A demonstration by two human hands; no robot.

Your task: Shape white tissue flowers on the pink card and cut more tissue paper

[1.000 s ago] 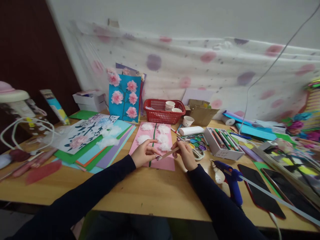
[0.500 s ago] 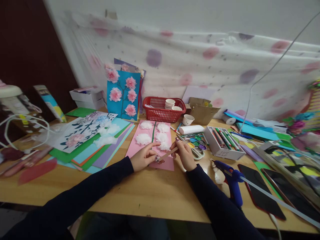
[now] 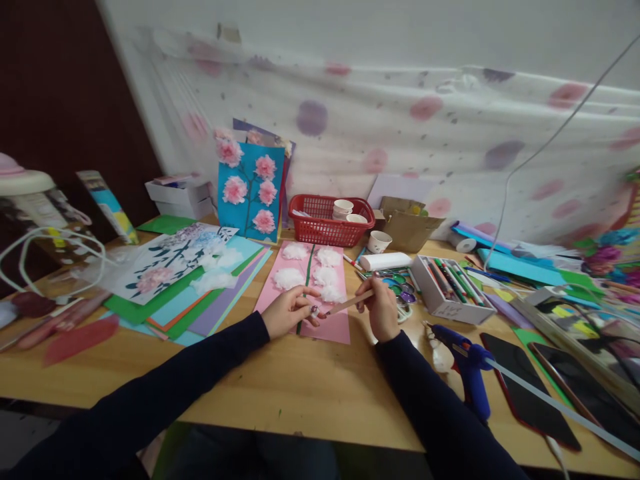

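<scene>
A pink card lies in front of me with a green stem and fluffy white tufts on both sides of it. Over its lower part, my left hand is held with the fingers loosely bent and apart, nothing visible in them. My right hand is closed on a thin tan pencil-like stick. The stick slants down to the left, its darker tip close beside my left fingertips. I cannot tell if they touch.
Right: a paint palette, a box of markers, a blue glue gun and phones. Behind: a red basket, a paper cup and a blue flower picture. Left: coloured paper sheets.
My right hand has shifted slightly right with the stick, drawing its tip back from between my left fingers. My left fingers have loosened. The view has shifted a little.
</scene>
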